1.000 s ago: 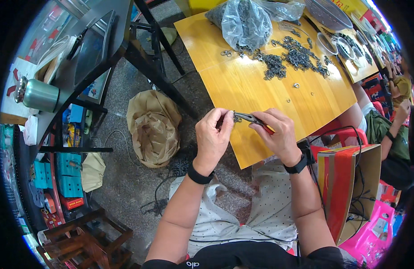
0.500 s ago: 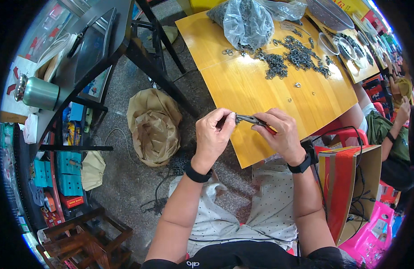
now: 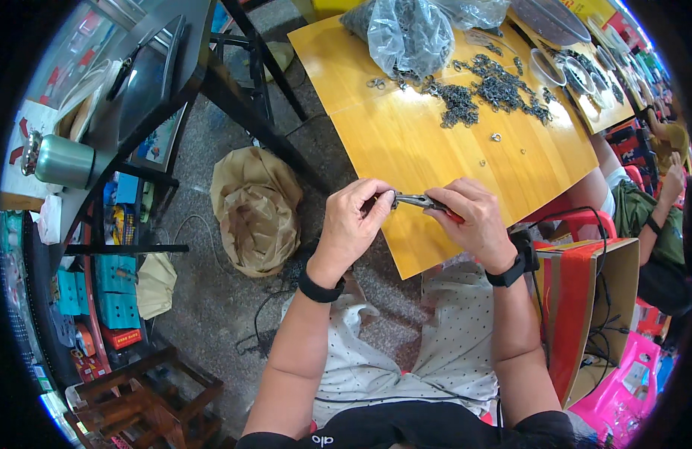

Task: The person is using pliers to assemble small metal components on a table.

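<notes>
My right hand point(image 3: 473, 217) grips a pair of needle-nose pliers point(image 3: 413, 200) with red handles, above the near left edge of the wooden table. The pliers' jaws point left and meet the fingertips of my left hand point(image 3: 352, 221). That hand is closed in a pinch on a small dark metal piece point(image 3: 394, 200), mostly hidden by thumb and finger. Farther off on the table lie a heap of dark metal clasps and rings point(image 3: 499, 86) and a few loose clasps point(image 3: 495, 138).
A clear plastic bag point(image 3: 411, 37) of metal parts stands at the table's point(image 3: 391, 142) far side, with plastic bowls point(image 3: 546, 67) to its right. A brown sack point(image 3: 256, 213) sits on the floor at left. An open carton point(image 3: 585, 314) with cables is at right, near a seated person point(image 3: 645, 217).
My hands stay together with the pliers at the pinched piece, with only slight movement at the wrists. The whole view has shifted slightly.
</notes>
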Tool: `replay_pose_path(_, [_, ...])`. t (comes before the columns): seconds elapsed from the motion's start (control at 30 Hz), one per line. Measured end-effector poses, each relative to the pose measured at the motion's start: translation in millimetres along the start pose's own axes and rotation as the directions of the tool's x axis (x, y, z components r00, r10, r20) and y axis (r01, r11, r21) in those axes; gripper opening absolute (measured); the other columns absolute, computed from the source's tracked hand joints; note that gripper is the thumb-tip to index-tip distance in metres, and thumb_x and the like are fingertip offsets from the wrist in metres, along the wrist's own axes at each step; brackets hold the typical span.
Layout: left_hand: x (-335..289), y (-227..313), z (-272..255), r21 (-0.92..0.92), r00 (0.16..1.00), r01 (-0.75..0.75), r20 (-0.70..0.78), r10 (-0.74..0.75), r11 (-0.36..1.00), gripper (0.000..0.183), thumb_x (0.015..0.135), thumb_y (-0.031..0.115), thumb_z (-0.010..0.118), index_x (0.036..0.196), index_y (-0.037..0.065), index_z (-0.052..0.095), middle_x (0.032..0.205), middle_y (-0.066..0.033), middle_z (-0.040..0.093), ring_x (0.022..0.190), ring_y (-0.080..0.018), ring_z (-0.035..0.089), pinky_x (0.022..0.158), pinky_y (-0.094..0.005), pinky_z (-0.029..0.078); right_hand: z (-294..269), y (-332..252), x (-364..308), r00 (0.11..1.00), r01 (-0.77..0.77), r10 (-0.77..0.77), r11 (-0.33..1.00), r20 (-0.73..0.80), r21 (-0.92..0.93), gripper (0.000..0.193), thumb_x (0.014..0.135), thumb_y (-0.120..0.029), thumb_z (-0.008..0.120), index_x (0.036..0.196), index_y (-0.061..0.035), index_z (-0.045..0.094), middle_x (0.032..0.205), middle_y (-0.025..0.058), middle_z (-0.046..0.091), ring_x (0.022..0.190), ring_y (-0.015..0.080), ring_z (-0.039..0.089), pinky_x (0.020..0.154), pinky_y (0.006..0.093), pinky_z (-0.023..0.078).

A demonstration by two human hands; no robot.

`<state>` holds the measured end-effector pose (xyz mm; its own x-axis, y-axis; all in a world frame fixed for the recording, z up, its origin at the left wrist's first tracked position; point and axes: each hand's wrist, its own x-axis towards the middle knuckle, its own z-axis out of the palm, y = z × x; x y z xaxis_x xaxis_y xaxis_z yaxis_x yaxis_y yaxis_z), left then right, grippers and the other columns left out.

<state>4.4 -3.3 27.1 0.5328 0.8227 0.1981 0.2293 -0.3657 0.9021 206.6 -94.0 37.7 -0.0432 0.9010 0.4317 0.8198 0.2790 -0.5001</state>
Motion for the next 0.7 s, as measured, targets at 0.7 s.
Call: replay_pose_path(0.7, [-6, -4, 7, -0.219, 0.986, 0.147, -0.042, -0.16, 0.965, 0.015, 0.091, 0.013, 0.066, 0.09, -0.002, 0.067, 0.07, -0.0036, 0.062, 0.062, -0.0053, 0.054, 0.056, -0.0244, 0.043, 3, -9, 0, 0.992, 0.033, -0.046, 0.994, -0.119, -0.104, 0.025, 0.073, -0.008, 0.079, 0.096, -0.0041, 0.07, 0.079, 0.0074, 0.064, 0.071, 0.0217, 0.061, 0.064, 0.0335, 0.048])
